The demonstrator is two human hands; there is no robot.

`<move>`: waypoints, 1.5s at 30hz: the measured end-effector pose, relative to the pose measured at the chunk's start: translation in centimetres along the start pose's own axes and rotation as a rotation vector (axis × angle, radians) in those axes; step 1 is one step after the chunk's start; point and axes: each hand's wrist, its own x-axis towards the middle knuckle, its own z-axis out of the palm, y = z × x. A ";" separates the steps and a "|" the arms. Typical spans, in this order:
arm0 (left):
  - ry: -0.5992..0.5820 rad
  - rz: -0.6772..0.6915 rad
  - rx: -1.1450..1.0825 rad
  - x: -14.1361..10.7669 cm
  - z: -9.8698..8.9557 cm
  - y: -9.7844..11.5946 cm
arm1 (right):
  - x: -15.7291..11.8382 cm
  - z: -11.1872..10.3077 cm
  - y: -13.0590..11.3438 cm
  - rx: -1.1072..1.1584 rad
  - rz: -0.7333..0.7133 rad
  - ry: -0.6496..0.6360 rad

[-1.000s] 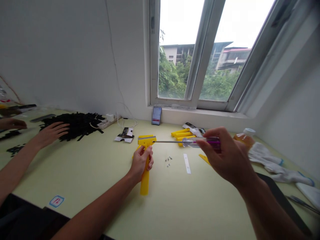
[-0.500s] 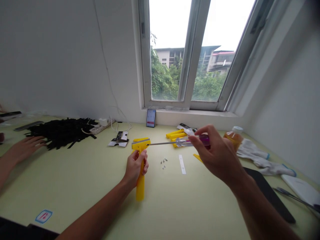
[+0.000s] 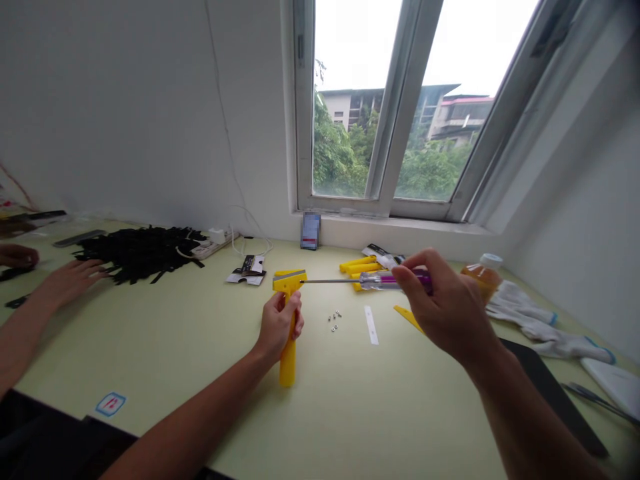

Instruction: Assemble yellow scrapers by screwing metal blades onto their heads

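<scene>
from the head view, the person's left hand (image 3: 281, 325) is clamped around the handle of a yellow plastic scraper (image 3: 289, 363), held upright in the middle of the bench (image 3: 150, 347), though i cannot tell whether its lower end touches the surface. the right hand (image 3: 447, 303) pinches a screwdriver (image 3: 395, 281) with a clear and purple handle. the hands are apart, bridged only by its thin steel shaft, which runs level to the scraper's head. the tip meets the head, but whether it sits in a screw is too small to tell. the likeliest trouble is a slip: with the driver held sideways in the fingertips, uneven pressure could make the tip skid off toward the left fingers. a twist of the scraper in the left hand could do the same. just beyond the hands, small metal screws (image 3: 335, 320) lie loose on the bench, where a sudden jolt could scatter them. a wide swing of the right hand could also catch the amber bottle (image 3: 483, 277) behind it or the yellow wedge piece (image 3: 407, 317) below it. at far left, a co-worker's hand (image 3: 67, 283) rests near a heap of black strips (image 3: 140, 245), well apart.
</scene>
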 end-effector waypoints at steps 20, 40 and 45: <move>0.045 0.021 0.034 0.8 -0.6 -0.2 | 0.5 1.9 1.4 0.223 -0.092 -0.165; 0.001 -0.008 0.047 0.6 -0.5 -0.3 | 0.8 2.4 2.3 0.199 0.097 -0.093; -0.013 -0.015 0.054 0.2 -0.2 -0.4 | 0.6 1.8 1.5 0.262 -0.005 -0.087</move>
